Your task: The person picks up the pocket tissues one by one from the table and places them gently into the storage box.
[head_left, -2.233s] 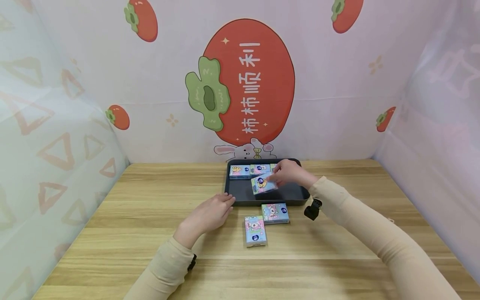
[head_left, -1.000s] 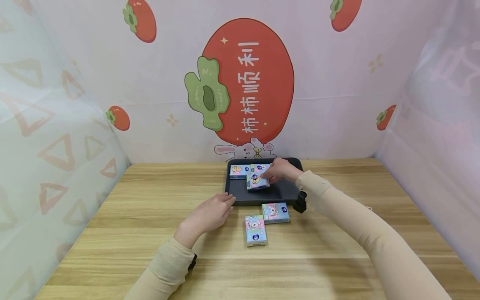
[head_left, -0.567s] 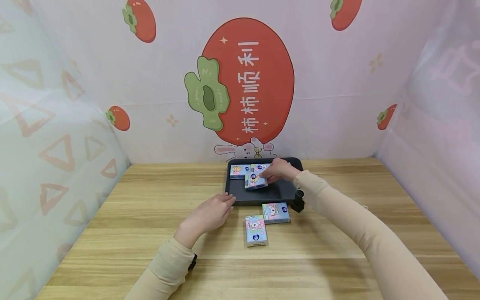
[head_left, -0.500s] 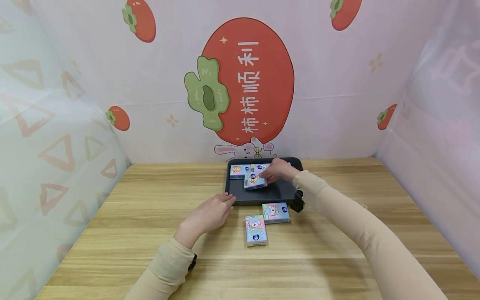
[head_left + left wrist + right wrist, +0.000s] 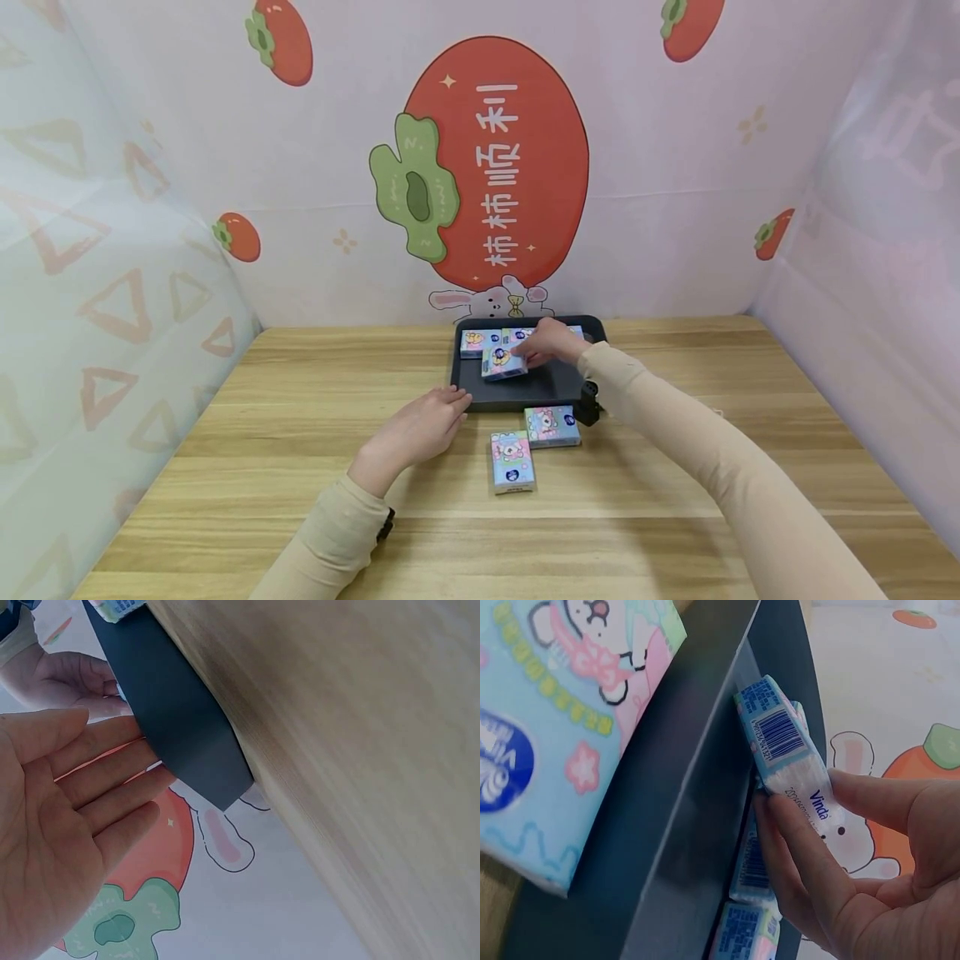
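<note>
My right hand (image 5: 551, 340) pinches a light-blue Vinda tissue pack (image 5: 503, 364) between thumb and fingers, over the left part of a dark grey tray (image 5: 467, 385). In the right wrist view this tissue pack (image 5: 780, 742) is tilted, its barcode end towards the camera. Behind it lies a row of tissue packs along the tray's far side: one at left (image 5: 481, 343), one in the middle (image 5: 516, 336), and one at right (image 5: 576, 331) mostly behind my hand. My left hand (image 5: 420, 427) touches the tray's near left corner, its fingers straight in the left wrist view.
Two more tissue packs lie on the wooden table (image 5: 315, 467) in front of the tray: one crosswise (image 5: 551, 427) against its near side, one lengthwise (image 5: 512, 461) nearer me. A printed cloth wall (image 5: 345, 275) stands right behind the tray.
My right hand has carried the tissue pack leftward across the tray and lowered it close behind the near rim's left half. My left hand and the two packs on the table stay put.
</note>
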